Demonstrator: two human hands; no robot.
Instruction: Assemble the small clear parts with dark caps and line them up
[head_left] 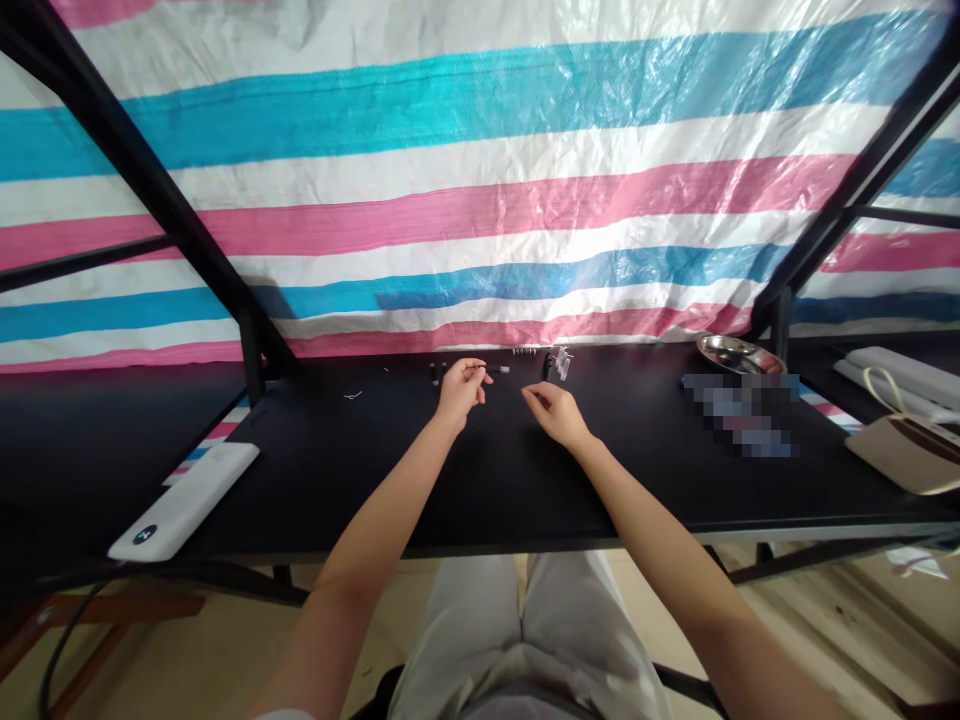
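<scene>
Both my forearms reach over a black table (450,480). My left hand (459,388) is raised a little, its fingers curled in a pinch on a thin small part whose dark tip (501,369) sticks out to the right. My right hand (553,410) hovers close beside it, fingers bent and pinched together; what they hold, if anything, is too small to make out. Just beyond the hands lie small dark parts (438,372), a row of tiny pieces (524,351) and a small clear plastic piece (559,361).
A white power bank (187,500) lies at the table's left front edge. A metal dish (735,353) stands at the right rear. A paper bag (904,450) and white rolls (900,370) rest on the neighbouring surface. Black frame posts (251,365) stand at both sides, a striped tarp behind.
</scene>
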